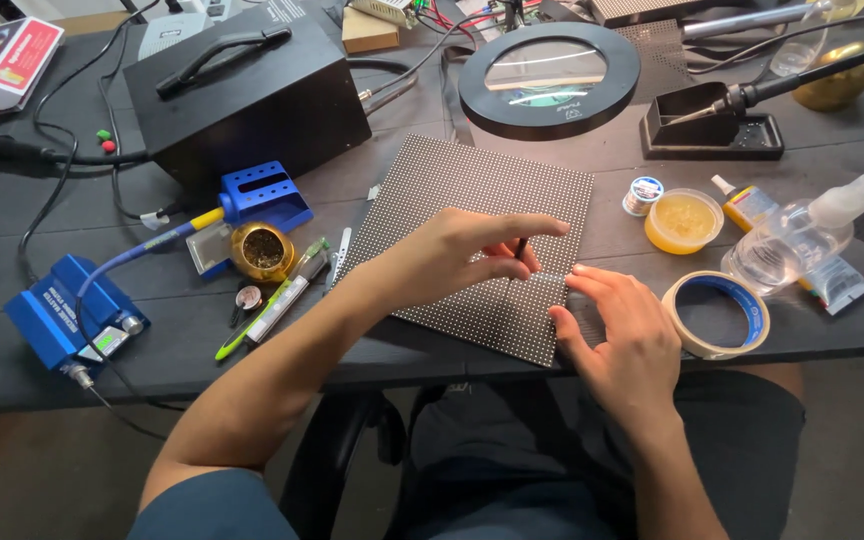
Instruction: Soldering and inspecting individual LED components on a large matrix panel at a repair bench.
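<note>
A square black dotted LED panel [472,200] lies flat on the dark table. My left hand [457,255] hovers over the panel's near right part and pinches a thin dark tool [521,247] between thumb and fingers, tip pointing down at the panel. My right hand [617,335] rests with spread fingers on the panel's near right corner, fingertips touching its surface beside the tool.
A tape roll [717,315] lies right of my right hand, with a yellow paste tub [684,220], a solder spool [642,194] and a clear bottle [787,245] nearby. A round magnifier lamp [549,80] stands behind the panel. A black box [247,95], blue soldering station [67,315] and brass tip cleaner [262,250] sit left.
</note>
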